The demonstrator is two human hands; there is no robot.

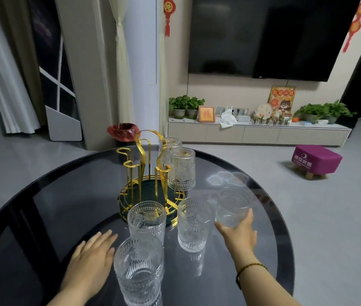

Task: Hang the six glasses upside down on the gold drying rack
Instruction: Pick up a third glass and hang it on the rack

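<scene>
Right hand (238, 233) cupping far right glass (232, 206), grip only partial; slick glass could slip, knock neighbour glass (194, 224). Left hand (91, 259) flat, spread wide on worktop (42, 195), holding nothing. Rack (148, 173) crowded on right.

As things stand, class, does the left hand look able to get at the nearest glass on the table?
Probably yes. The left hand lies flat on the table right beside the nearest glass, with nothing between them; the other upright glasses stand beyond it.

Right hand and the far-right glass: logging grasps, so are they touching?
Touching. The head view shows the right hand cupping the far-right glass, thumb and fingers against its lower wall.
</scene>
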